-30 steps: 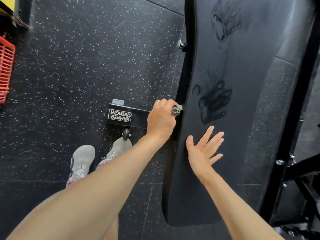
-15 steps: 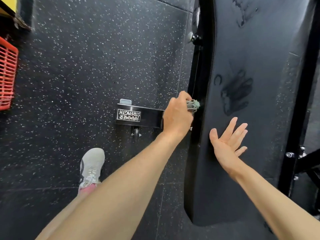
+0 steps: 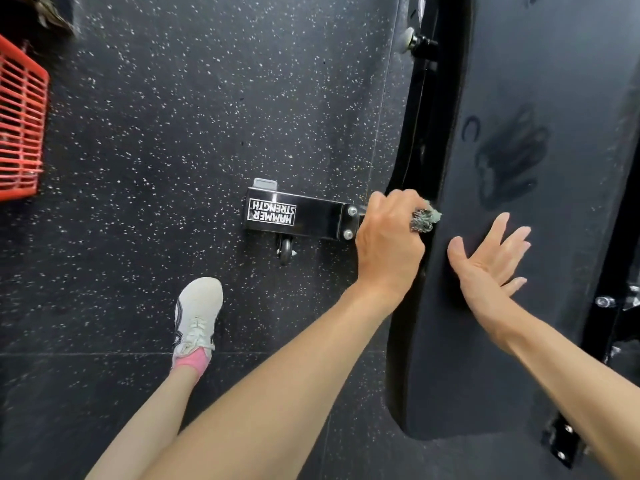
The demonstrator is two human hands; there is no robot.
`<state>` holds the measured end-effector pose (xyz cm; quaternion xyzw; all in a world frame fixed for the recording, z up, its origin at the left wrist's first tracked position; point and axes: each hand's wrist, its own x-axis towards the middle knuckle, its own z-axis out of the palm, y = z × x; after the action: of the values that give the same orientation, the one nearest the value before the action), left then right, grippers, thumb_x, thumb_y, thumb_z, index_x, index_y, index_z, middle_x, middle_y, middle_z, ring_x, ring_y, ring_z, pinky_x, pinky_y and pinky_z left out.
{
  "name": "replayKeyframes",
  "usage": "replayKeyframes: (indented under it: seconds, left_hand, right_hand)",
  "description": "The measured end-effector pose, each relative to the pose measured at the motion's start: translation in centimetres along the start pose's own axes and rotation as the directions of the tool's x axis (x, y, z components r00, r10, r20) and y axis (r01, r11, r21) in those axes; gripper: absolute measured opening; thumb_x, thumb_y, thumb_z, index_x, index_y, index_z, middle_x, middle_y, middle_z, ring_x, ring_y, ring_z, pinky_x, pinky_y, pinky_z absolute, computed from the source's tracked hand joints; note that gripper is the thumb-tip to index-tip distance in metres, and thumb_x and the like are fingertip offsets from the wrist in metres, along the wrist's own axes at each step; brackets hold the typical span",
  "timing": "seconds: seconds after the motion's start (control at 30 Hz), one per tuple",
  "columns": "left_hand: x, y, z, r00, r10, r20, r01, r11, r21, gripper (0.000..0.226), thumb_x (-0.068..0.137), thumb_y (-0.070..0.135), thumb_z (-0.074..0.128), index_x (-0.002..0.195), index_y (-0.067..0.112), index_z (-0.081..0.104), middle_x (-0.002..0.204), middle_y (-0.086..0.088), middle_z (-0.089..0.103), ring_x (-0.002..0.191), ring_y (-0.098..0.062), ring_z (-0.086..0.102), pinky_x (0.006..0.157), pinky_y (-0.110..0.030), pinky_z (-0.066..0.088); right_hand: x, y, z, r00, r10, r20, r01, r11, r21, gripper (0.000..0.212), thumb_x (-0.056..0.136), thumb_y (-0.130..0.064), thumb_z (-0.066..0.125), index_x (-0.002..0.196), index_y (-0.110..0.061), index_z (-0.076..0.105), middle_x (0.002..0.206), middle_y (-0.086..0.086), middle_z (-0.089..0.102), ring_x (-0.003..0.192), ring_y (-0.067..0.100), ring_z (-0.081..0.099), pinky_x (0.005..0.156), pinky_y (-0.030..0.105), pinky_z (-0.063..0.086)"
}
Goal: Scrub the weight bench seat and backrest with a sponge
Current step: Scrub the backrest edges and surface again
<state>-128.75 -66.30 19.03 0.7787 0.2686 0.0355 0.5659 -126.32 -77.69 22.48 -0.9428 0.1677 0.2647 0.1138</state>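
Left hand [image 3: 389, 244] grips sponge [image 3: 424, 220] against backrest [image 3: 519, 341] edge, right hand [image 3: 491, 261] spread flat; the narrow, damp edge may let the sponge slip off.

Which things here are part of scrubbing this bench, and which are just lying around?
For the job: sponge, gripped by the left hand; bench pad; right hand, open at the pad.
Just there: red basket; labelled foot bar; small wheel.
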Motion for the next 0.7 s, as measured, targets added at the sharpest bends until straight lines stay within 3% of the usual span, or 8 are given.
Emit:
replayKeyframes:
  seconds: [0.1,0.17,0.33,0.43,0.5,0.63,0.7]
  left_hand:
    - [-3.5,-0.4,-0.6,0.993,0.12,0.006,-0.12,0.993,0.021,0.032,0.07,-0.005,0.04,0.083,0.014,0.062,0.077,0.007,0.06,0.073,-0.016,0.045,0.055,-0.032,0.044]
    - [-2.9,-0.2,-0.7,0.992,0.126,0.016,-0.126,0.991,0.036,0.034,0.071,0.002,0.033,0.082,0.013,0.063,0.077,0.006,0.061,0.073,-0.016,0.046,0.049,-0.032,0.042]
    - [1.5,1.1,0.0,1.0,-0.01,-0.019,0.01,1.0,0.016,0.032,0.065,-0.011,0.045,0.082,0.011,0.06,0.075,0.006,0.058,0.075,-0.015,0.042,0.054,-0.03,0.035]
    - [-2.5,0.6,0.0,1.0,-0.02,-0.02,0.02,1.0,0.008,0.022,0.069,-0.006,0.046,0.079,0.009,0.057,0.075,0.004,0.055,0.075,-0.018,0.043,0.054,-0.035,0.039]
    - [-5.5,0.4,-0.7,0.999,-0.008,0.04,0.008,1.0,0.021,0.027,0.066,-0.005,0.043,0.082,0.011,0.058,0.076,0.005,0.056,0.076,-0.017,0.044,0.055,-0.036,0.042]
    - [-1.0,0.7,-0.6,0.995,-0.095,0.039,0.093,0.995,0.043,0.036,0.068,-0.009,0.047,0.09,0.015,0.062,0.078,0.016,0.051,0.082,-0.013,0.043,0.062,-0.032,0.038]
    - [1.4,0.9,-0.2,0.989,-0.141,0.034,0.139,0.988,0.068,0.039,0.07,-0.01,0.048,0.094,0.017,0.062,0.078,0.015,0.047,0.082,-0.012,0.041,0.063,-0.033,0.037]
  right_hand:
    - [-0.1,-0.1,0.0,1.0,-0.002,0.001,0.002,1.0,0.007,0.084,0.078,-0.055,0.027,0.15,-0.033,-0.011,0.156,-0.003,-0.026,0.143,0.012,-0.023,0.113,0.05,-0.014]
    - [-0.2,-0.2,0.1,1.0,0.015,-0.005,-0.015,1.0,0.017,0.085,0.076,-0.055,0.025,0.15,-0.034,-0.011,0.157,-0.003,-0.025,0.143,0.011,-0.023,0.113,0.049,-0.014]
    - [-0.1,0.1,0.1,1.0,-0.002,0.009,0.002,1.0,0.02,0.085,0.077,-0.058,0.023,0.149,-0.035,-0.014,0.155,-0.004,-0.028,0.142,0.011,-0.026,0.112,0.048,-0.015]
    - [-0.3,0.3,-0.1,0.998,-0.013,0.054,0.011,0.999,0.032,0.085,0.076,-0.06,0.022,0.148,-0.036,-0.016,0.154,-0.004,-0.031,0.141,0.01,-0.028,0.113,0.049,-0.017]
    - [-0.4,0.2,-0.2,0.999,-0.008,0.051,0.007,1.0,0.026,0.084,0.077,-0.06,0.022,0.148,-0.036,-0.016,0.155,-0.004,-0.03,0.141,0.011,-0.028,0.113,0.049,-0.017]
    - [-0.5,-0.4,-0.3,0.999,0.005,0.052,-0.006,1.0,0.011,0.073,0.097,-0.047,0.034,0.148,-0.034,-0.016,0.154,-0.004,-0.031,0.141,0.012,-0.028,0.112,0.048,-0.018]
    - [-0.4,-0.4,-0.2,0.999,0.01,0.038,-0.01,1.0,0.006,0.072,0.098,-0.043,0.034,0.148,-0.035,-0.016,0.154,-0.004,-0.032,0.141,0.011,-0.028,0.112,0.048,-0.018]
